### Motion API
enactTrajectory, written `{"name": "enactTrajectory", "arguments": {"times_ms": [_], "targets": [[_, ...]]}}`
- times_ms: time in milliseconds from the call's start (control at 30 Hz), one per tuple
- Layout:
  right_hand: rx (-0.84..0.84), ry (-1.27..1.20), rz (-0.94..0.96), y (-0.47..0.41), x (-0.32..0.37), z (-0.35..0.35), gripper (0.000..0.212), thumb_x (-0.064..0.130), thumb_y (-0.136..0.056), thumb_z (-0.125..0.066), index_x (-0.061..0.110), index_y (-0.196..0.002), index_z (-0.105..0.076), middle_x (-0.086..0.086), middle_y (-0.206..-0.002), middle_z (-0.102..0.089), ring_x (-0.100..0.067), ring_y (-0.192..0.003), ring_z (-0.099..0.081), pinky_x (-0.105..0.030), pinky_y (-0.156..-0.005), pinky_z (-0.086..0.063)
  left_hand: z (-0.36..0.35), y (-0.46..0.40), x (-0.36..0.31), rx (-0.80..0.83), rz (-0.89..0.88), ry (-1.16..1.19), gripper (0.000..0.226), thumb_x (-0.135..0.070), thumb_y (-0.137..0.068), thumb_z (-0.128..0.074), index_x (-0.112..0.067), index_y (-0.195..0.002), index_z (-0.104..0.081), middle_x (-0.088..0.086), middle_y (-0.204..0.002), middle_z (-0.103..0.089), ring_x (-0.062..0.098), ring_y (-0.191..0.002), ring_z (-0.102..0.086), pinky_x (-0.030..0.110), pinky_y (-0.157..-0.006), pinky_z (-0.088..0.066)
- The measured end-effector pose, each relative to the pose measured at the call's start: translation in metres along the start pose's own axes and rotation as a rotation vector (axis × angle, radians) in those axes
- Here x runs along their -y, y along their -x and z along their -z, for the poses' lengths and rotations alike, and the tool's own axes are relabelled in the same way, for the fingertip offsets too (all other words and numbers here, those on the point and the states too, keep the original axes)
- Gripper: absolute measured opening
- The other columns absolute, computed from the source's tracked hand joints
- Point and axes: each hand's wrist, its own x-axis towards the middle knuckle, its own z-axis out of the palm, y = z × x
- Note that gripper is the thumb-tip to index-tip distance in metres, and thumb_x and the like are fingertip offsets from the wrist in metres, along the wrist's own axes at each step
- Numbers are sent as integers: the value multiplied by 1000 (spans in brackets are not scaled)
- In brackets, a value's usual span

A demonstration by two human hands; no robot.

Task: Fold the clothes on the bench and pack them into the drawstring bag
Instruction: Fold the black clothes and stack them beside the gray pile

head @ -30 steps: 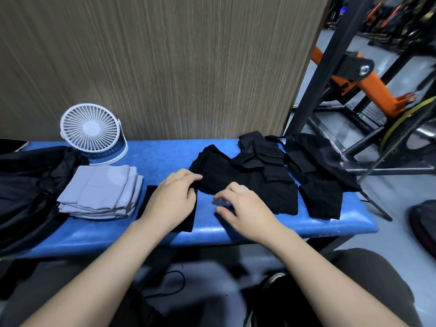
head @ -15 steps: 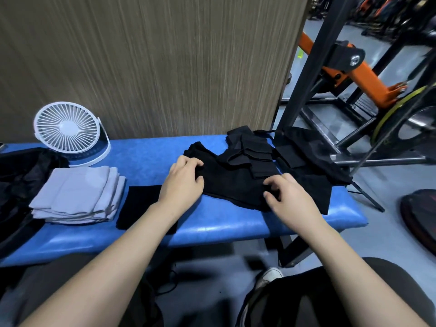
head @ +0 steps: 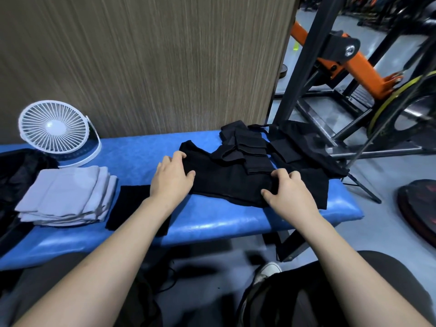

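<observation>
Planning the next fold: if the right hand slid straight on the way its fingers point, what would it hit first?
Probably the small stack of folded black pieces lying on the black garment just beyond the right hand; depth is unclear.
</observation>
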Motion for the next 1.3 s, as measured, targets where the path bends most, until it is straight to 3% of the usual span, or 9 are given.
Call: {"name": "enactTrajectory", "arguments": {"times_ms": [200,433,567,700,800,933,1100,1233,1300], "targets": [[22,-135,-30,-3,3,1,53,30,-84,-73,22,-129,-46,-7,-120,-51,-29,-106,-56,-36,-83,-45,1,0,4,-10,-35,151,44,-21,-94,-62,-18,-133,-42,4,-121,-58,26,-117,-53,36,-88,-44],[7,-402,1,-1,4,9,28,-3,-79,-63,17,-98,-60,3,-71,-49,-11,-63,-47,-14,-55,-35,15,5,-1,21,1,383,40,-15,-89,-57,-28,-125,-45,-7,-87,-48,16,-82,-53,28,-62,-39],[-3,-507,24,2,4,17,21,-1,-75,-62,18,-84,-61,4,-61,-44,-14,-57,-41,-29,-57,-34,29,14,1,32,40,537,43,-12,-86,-55,-34,-121,-48,-4,-77,-49,13,-69,-51,28,-62,-41],[-25,-540,20,3,1,24,18,2,-75,-60,20,-76,-60,4,-58,-42,-15,-56,-39,-30,-57,-33,41,25,10,79,28,579,52,-10,-87,-57,-45,-124,-46,0,-81,-53,10,-77,-55,23,-70,-43],[-41,-573,31,4,0,27,21,4,-73,-59,24,-72,-59,8,-54,-39,-15,-53,-37,-29,-55,-33,46,29,18,145,-6,602,52,-10,-86,-60,-51,-117,-53,3,-83,-51,20,-81,-57,37,-80,-50],[-12,-627,110,10,2,33,25,-3,-75,-59,21,-74,-63,-1,-60,-38,-12,-52,-30,-26,-53,-26,49,35,25,205,-66,602,37,-9,-90,-61,-43,-104,-68,0,-95,-65,17,-84,-65,32,-82,-53],[53,-651,184,12,-1,38,29,-7,-80,-62,20,-85,-73,-3,-66,-41,-14,-61,-36,-27,-59,-30,50,33,36,179,-45,501,45,-1,-94,-42,-32,-100,-74,-21,-54,-55,-4,-44,-48,10,-44,-32],[165,-408,186,6,-4,30,35,-2,-86,-55,28,-87,-73,6,-62,-54,-7,-50,-40,-23,-53,-34,49,35,47,173,-164,258,62,10,-87,-36,-38,-105,-71,-16,-96,-65,5,-92,-60,11,-72,-38],[196,-314,226,7,-5,26,46,-10,-83,-47,29,-90,-71,4,-76,-58,-10,-60,-49,-18,-60,-39,44,33,52,139,-219,174,63,12,-84,-41,-38,-109,-70,-12,-104,-64,11,-100,-57,19,-80,-41]]}}
